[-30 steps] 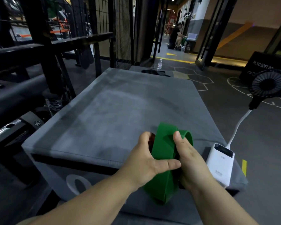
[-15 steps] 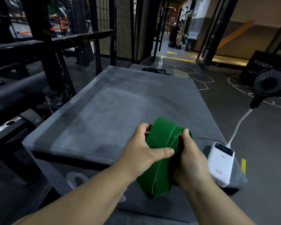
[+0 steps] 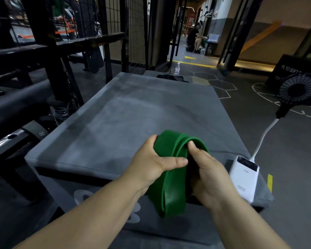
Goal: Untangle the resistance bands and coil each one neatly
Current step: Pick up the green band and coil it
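Observation:
A wide green resistance band is folded into a thick loop above the near edge of a grey padded box. My left hand grips its left side, with the thumb pressed across the front layers. My right hand grips the right side, its thumb tucked inside the upper curl of the band. A doubled tail of the band hangs down between my wrists. No other band is visible.
A white power bank lies on the box's near right corner, with a white cable rising to a black fan. Black metal racks stand at the left. A water bottle stands on the floor beyond the box. A person sits far back.
The upper curl of the band has been turned over to the right. My right thumb has moved from the outside into the curl. The hanging tail has swung slightly.

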`<state>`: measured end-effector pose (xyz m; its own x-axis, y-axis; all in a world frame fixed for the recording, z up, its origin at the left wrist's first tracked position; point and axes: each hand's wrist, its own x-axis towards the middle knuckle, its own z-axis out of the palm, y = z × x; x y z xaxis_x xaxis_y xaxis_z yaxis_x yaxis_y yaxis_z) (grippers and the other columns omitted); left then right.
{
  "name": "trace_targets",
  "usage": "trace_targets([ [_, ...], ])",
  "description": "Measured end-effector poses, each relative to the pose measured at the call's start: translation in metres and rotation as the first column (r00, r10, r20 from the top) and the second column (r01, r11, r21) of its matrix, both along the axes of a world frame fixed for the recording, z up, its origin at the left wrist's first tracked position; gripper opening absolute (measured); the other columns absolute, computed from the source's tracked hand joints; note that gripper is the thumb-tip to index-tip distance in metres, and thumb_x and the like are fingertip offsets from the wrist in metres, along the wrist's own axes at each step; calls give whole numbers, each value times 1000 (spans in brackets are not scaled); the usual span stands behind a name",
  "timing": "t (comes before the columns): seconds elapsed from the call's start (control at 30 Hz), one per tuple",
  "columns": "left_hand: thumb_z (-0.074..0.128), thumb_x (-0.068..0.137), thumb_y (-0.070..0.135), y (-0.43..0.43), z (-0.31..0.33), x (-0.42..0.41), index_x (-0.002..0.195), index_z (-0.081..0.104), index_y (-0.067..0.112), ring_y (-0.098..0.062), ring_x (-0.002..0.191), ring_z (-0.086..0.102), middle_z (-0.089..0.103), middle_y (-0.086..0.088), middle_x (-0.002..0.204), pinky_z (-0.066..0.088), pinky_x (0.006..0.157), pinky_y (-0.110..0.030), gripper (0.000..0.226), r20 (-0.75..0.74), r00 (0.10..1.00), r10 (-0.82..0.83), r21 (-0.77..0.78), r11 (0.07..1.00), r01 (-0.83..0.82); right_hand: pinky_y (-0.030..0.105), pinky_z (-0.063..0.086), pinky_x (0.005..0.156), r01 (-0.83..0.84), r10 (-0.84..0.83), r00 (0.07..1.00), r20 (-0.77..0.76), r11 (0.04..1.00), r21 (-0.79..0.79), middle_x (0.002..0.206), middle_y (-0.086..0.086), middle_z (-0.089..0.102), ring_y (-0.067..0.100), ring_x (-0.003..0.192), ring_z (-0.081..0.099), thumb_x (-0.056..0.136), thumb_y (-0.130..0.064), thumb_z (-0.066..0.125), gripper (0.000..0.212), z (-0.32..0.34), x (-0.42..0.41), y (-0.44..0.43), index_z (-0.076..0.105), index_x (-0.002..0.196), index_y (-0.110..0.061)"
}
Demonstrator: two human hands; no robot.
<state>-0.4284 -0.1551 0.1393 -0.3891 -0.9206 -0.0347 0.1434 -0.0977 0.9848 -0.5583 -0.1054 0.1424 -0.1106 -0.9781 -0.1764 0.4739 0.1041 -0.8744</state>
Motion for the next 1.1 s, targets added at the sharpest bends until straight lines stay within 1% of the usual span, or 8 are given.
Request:
trace_targets([
  [0.1, 80, 51, -7, -13, 7, 12, 102, 62, 5, -26, 74, 70, 72, -13, 86, 59, 64, -36, 56, -138, 990, 14, 88, 996, -2, 28, 58, 74, -149, 121, 971, -208, 981, -122, 103, 16, 74, 25, 98, 71, 44, -48, 93, 68, 16, -23, 8, 78, 96, -8],
  [0.2, 76, 58, -1, -25, 10, 27, 117, 57, 0, -32, 76, 69, 68, -22, 94, 56, 61, -38, 62, -182, 983, -39, 139, 988, 65, 25, 57, 69, -55, -108, 873, -476, 947, -316, 97, 6, 76, 19, 91, 72, 40, -64, 88, 64, 23, -40, 11, 79, 89, -25],
  [0.33, 79, 50, 6, -26, 6, 37, 117, 59, 8, -32, 85, 68, 69, -18, 99, 58, 70, -39, 70, -126, 962, -243, 101, 961, 256, 36, 47, 100, 20, -238, 713, -659, 947, -321, 118, -17, 66, -1, 118, 55, 47, -69, 80, 67, 8, -50, 1, 64, 108, -44],
  [0.43, 79, 53, 4, -20, 2, 34, 123, 58, 6, -32, 98, 65, 66, -21, 113, 56, 81, -39, 74, -195, 882, -430, 91, 887, 452, 38, 38, 110, -211, 36, 785, -619, 954, -213, 136, -8, 57, 3, 131, 47, 45, -73, 82, 93, -1, -48, -1, 53, 126, -38],
  [0.53, 66, 75, -1, -16, 0, 24, 135, 47, 1, -34, 110, 57, 56, -23, 124, 48, 93, -39, 63, -339, 682, -648, 11, 722, 692, 35, 45, 104, -361, 248, 809, -533, 925, -117, 128, 3, 64, 18, 123, 58, 50, -47, 90, 91, -4, -39, 1, 54, 129, -22],
  [0.63, 73, 72, 6, -18, -4, 21, 141, 33, -9, -42, 117, 39, 41, -30, 130, 32, 100, -49, 81, -324, 683, -655, 59, 706, 706, 37, 48, 101, -403, 326, 791, -517, 914, -40, 123, 4, 67, 21, 118, 61, 59, -30, 79, 76, -4, -36, 3, 53, 129, -22],
  [0.87, 78, 70, 12, -22, -13, 25, 134, 42, -12, -45, 119, 44, 43, -37, 135, 36, 106, -53, 78, -302, 690, -657, 34, 716, 697, 42, 48, 96, -473, 451, 742, -495, 876, 89, 121, 16, 64, 25, 110, 62, 55, -24, 72, 75, -4, -41, 4, 52, 128, -23],
  [1.1, 90, 55, 16, -19, -14, 22, 123, 48, -2, -34, 100, 57, 57, -24, 112, 49, 85, -40, 82, -272, 788, -552, 84, 802, 591, 45, 50, 92, -377, 361, 834, -418, 925, 45, 102, 8, 69, 25, 98, 66, 58, -27, 78, 66, -17, -26, 3, 56, 119, -15],
])
